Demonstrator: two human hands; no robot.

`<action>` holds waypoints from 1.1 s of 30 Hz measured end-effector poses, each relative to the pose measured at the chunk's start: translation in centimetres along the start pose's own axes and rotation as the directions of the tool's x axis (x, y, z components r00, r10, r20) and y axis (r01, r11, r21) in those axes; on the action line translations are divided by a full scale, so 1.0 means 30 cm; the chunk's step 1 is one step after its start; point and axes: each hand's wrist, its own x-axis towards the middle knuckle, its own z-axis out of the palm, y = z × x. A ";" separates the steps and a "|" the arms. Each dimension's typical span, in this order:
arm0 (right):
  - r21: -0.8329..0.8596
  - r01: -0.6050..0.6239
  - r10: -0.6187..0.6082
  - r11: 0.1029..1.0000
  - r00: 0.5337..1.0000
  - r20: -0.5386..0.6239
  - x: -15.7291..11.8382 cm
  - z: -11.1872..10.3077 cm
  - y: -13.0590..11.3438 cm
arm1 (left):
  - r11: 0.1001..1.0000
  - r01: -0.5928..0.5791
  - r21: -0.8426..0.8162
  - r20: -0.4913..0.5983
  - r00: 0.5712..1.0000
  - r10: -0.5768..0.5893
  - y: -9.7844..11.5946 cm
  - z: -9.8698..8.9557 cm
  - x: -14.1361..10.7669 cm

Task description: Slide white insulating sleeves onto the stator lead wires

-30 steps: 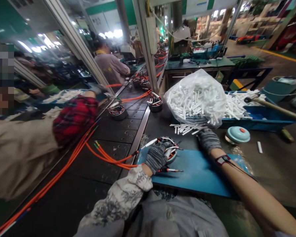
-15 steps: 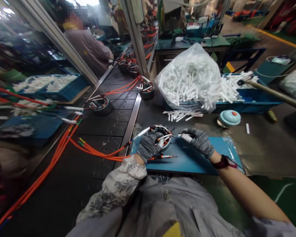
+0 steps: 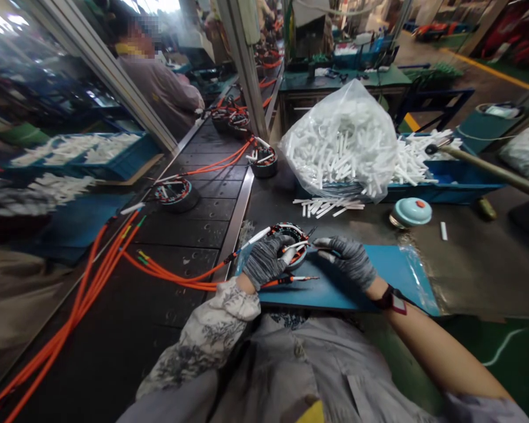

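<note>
Dark bench [image 3: 471, 258]: blue mat [image 3: 394, 267], loose white tubes [image 3: 322, 208], domed container [image 3: 412, 212], blue tray [image 3: 452, 194]

Your view is rather dim, with white glare at upper left. The metal strip [image 3: 240, 211] shines, a soft shadow lies below your right hand [image 3: 349, 258], and the left edge is blurred.

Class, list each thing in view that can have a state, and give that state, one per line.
Left hand: gloved, gripping wound ring
Wound ring: held, wires protruding
Right hand: gloved, fingers bent; contents unclear
Clear bag: bulging with white tubes
Blue bin by the bag: partly filled
Loose tubes: piled untidily
Light-blue container: upright
Blue mat: flat
</note>
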 end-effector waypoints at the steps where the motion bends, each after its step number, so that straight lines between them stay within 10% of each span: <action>1: -0.124 0.013 -0.010 0.992 1.000 0.025 0.005 0.010 -0.007 | 1.000 -0.006 0.002 -0.007 1.000 0.006 0.002 -0.002 0.000; 6: -0.467 -0.078 0.127 0.881 0.989 0.074 0.047 0.064 -0.044 | 0.998 -0.054 0.019 -0.001 0.999 0.055 0.004 -0.003 0.002; 15: 0.176 -0.279 0.204 0.944 0.913 0.354 0.069 0.020 -0.037 | 0.998 -0.054 0.041 0.062 0.997 0.051 -0.005 0.002 0.009; 21: -0.385 -0.066 0.103 0.921 0.992 0.077 0.047 0.028 -0.056 | 0.996 -0.082 0.032 0.050 0.996 0.080 -0.010 0.000 0.002; 28: 0.218 -0.374 0.286 0.902 0.893 0.347 0.077 0.053 -0.051 | 0.993 -0.048 0.112 0.048 0.998 0.043 -0.002 0.018 0.009; 33: 0.259 -0.218 0.183 0.941 0.971 0.155 0.088 0.008 -0.039 | 0.993 -0.079 0.092 0.078 0.994 0.072 -0.021 0.011 -0.001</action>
